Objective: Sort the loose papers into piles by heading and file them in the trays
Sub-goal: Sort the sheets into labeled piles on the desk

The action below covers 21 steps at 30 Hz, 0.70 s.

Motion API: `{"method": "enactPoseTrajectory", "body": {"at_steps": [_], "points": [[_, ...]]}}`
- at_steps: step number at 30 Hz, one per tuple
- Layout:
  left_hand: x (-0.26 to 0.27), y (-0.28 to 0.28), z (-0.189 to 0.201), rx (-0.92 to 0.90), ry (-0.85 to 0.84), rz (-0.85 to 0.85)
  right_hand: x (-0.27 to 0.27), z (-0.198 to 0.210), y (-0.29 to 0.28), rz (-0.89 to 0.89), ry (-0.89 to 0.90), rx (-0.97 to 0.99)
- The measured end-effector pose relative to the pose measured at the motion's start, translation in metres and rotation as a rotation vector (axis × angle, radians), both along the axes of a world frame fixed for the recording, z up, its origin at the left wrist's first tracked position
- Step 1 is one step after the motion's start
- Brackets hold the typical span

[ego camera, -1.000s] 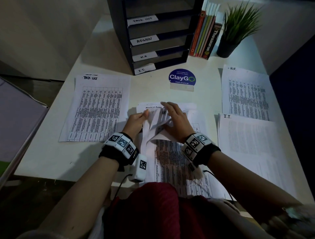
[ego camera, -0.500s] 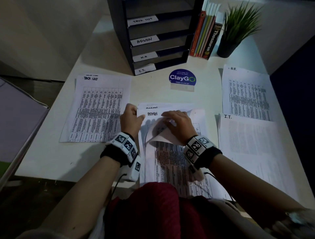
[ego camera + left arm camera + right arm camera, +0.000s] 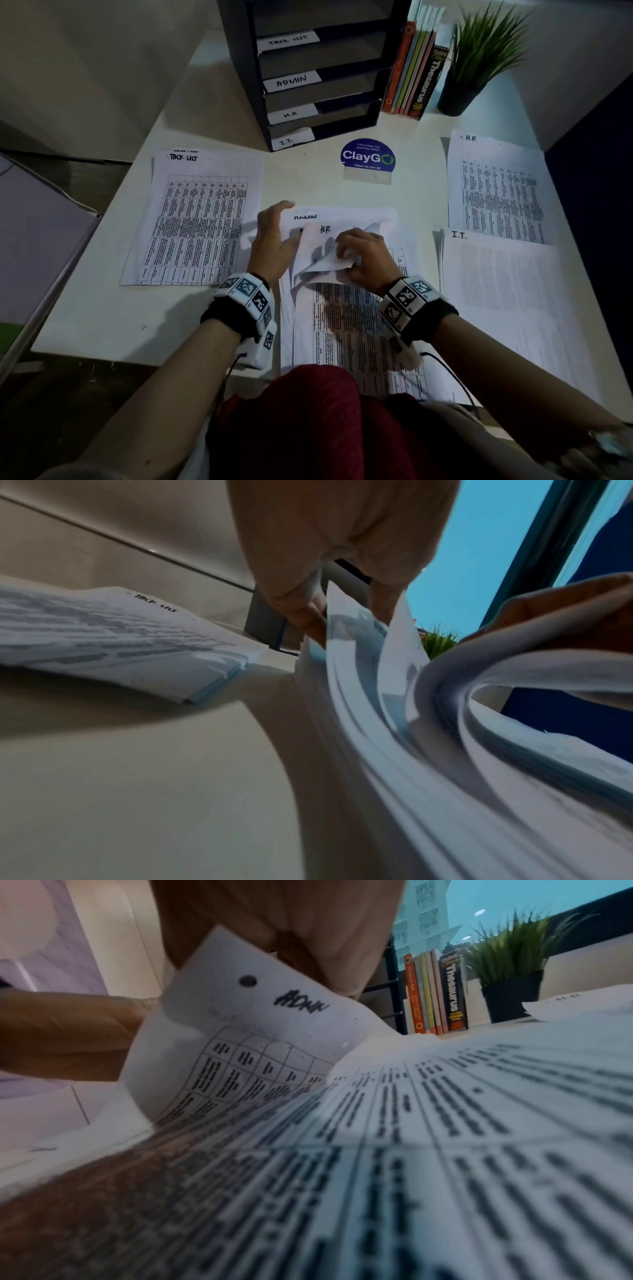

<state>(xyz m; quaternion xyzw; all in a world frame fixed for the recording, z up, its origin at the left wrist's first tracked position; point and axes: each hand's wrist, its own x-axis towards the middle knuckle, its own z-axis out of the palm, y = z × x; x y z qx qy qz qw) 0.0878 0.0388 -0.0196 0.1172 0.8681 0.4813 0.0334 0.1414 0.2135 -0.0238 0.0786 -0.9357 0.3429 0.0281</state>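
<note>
While the right hand (image 3: 363,260) pinches back curled top sheets and the left hand (image 3: 274,236) lies loosely spread at the stack (image 3: 346,325) edge, the thin, floppy paper looks best lifted by a corner.

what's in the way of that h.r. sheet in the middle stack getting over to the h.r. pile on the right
Nothing on the desk between them. But the H.R. sheet lies under the folded-back top sheets gripped by the right hand; those overlie its lower part. The left hand rests at the stack's edge. The H.R. pile lies uncovered.
</note>
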Motion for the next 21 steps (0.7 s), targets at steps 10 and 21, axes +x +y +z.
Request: {"method": "enactPoseTrajectory", "body": {"at_steps": [10,21], "points": [[0.005,0.004,0.001,-0.033,-0.194,-0.064,-0.005,-0.001,0.005,-0.096,-0.028,-0.145],[0.012,0.001,-0.005,0.090,-0.199,0.106,-0.005,-0.003,0.005,-0.143,-0.025,-0.160]]}}
